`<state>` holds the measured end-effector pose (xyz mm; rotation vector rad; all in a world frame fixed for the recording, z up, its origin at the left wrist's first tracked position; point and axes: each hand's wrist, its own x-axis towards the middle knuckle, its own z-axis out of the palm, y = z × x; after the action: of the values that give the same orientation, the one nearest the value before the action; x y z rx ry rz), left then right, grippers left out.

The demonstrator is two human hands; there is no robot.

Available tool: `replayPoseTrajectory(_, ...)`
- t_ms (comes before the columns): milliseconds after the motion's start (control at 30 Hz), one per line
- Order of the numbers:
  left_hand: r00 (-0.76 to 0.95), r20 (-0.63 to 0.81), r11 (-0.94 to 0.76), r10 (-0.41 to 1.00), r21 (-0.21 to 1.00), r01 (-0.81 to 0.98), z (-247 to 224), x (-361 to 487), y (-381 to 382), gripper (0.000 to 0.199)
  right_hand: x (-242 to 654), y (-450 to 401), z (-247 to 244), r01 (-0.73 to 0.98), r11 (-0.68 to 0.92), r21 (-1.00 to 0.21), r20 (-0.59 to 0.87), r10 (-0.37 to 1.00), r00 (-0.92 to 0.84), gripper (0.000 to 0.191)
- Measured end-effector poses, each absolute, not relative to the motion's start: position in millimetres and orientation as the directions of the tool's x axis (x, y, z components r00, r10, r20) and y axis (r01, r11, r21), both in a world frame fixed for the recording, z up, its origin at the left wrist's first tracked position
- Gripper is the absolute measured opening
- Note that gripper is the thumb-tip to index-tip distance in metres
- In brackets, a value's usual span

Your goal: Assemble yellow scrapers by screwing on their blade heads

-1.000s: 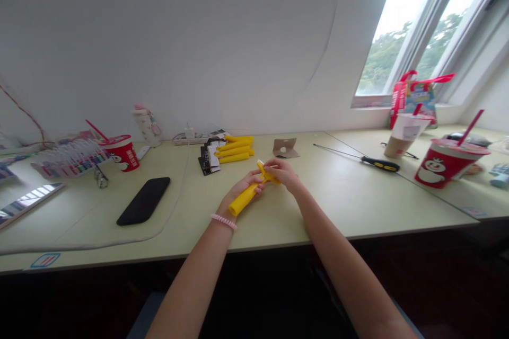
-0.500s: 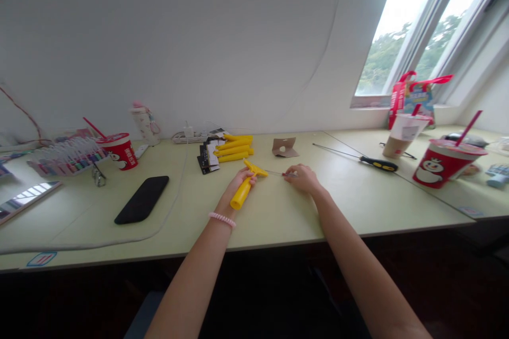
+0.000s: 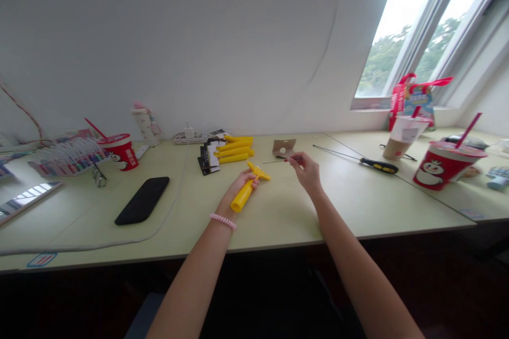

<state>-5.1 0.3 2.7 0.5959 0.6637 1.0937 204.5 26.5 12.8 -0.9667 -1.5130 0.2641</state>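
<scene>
My left hand is wrapped round a yellow T-headed scraper, its handle end toward me and its wide head pointing away to the right. Between the pinched fingers of my right hand is a thin screwdriver, mostly hidden by the fingers; its slim metal shaft points left, above and apart from the scraper head. Behind my hands a folded brown card with a hole stands on the desk. Several more yellow-handled scrapers with black-and-white cards lie in a pile beyond my left hand.
A long screwdriver with a black-and-yellow handle lies to the right, near a red cup and a brown drink. On the left are a black phone, a white cable, another red cup and a pen rack.
My right hand has risen and moved away from me with the screwdriver, drawing its shaft off the scraper head. The left hand with the scraper has barely shifted.
</scene>
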Motion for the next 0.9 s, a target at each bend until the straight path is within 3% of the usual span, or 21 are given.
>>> replayPoseTrajectory(200,0.320,-0.176,0.331,0.931,0.777,-0.536,1,-5,1,0.044,193,18,15,0.475,0.653,-0.589,0.748,0.664,0.015,0.015)
replayPoseTrajectory(900,0.321,-0.139,0.273,0.937,0.865,-0.421,0,-3,0,0.052,193,13,17,0.501,0.657,-0.563,0.756,0.655,-0.008,0.018)
